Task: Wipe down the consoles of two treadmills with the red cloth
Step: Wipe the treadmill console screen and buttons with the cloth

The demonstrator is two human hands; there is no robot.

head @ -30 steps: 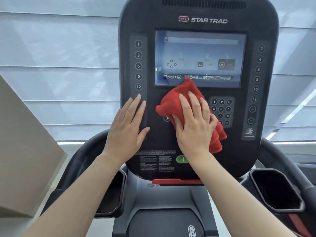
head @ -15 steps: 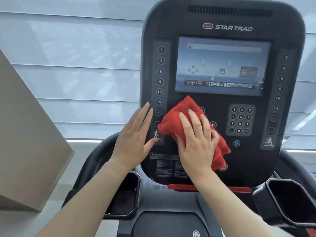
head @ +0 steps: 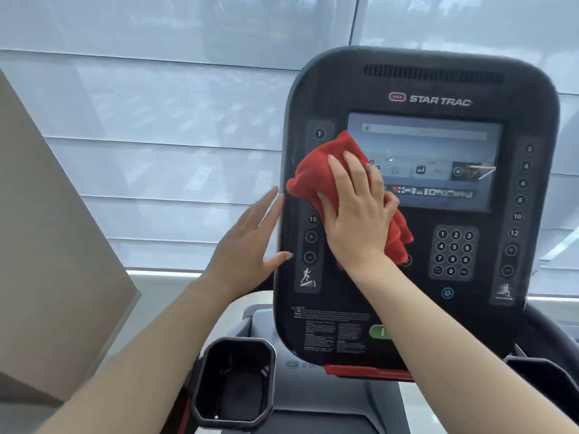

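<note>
Straight fingers (head: 341,178) of right hand (head: 354,220) press red cloth (head: 313,173) to console (head: 423,89); left hand (head: 247,245), flat-fingered, empty, touches its left edge.

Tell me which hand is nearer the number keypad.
Right. The right hand presses the red cloth just left of the keypad; the left hand is at the console's left edge, farther away.

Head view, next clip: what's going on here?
A person is wiping a Star Trac treadmill console with a red cloth. The right hand presses the bunched cloth against the console's left part, where it covers the left side of the screen and part of the left button column. The left hand lies open at the console's left edge, holding nothing. Only this one treadmill is in view.
</note>
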